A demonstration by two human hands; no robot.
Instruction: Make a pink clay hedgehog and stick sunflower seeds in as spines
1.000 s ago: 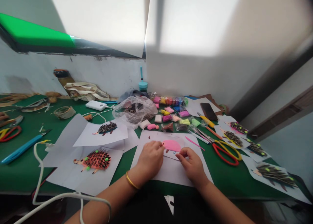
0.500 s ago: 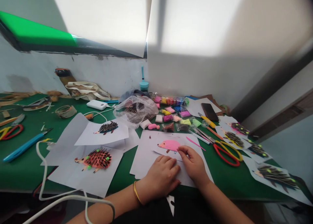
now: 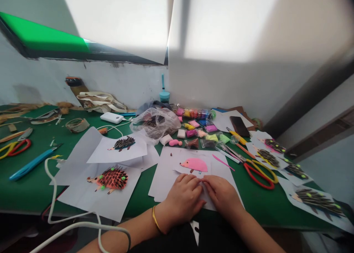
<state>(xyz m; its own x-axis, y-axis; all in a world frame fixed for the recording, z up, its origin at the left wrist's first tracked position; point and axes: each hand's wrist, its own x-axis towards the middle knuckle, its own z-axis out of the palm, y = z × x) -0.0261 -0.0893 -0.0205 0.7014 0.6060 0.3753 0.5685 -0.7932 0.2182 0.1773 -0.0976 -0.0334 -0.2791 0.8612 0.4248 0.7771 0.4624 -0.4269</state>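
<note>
right hand [image 3: 223, 194]: thumb and fingertips drawn together; whether they pinch anything, cannot tell. left hand [image 3: 184, 194]: alongside, fingers bent over white paper [image 3: 163, 172], grip unclear. pink hedgehog [image 3: 197, 164]: on paper, just beyond both hands. scissors [image 3: 261, 184]: well to the right.

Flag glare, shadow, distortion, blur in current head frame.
Head view: bright glow on white covering, with darker vertical band; wide-angle stretch toward edges, notably far-right hedgehog picture; pink hedgehog legible; fingertip detail on left hand and right hand soft.
</note>
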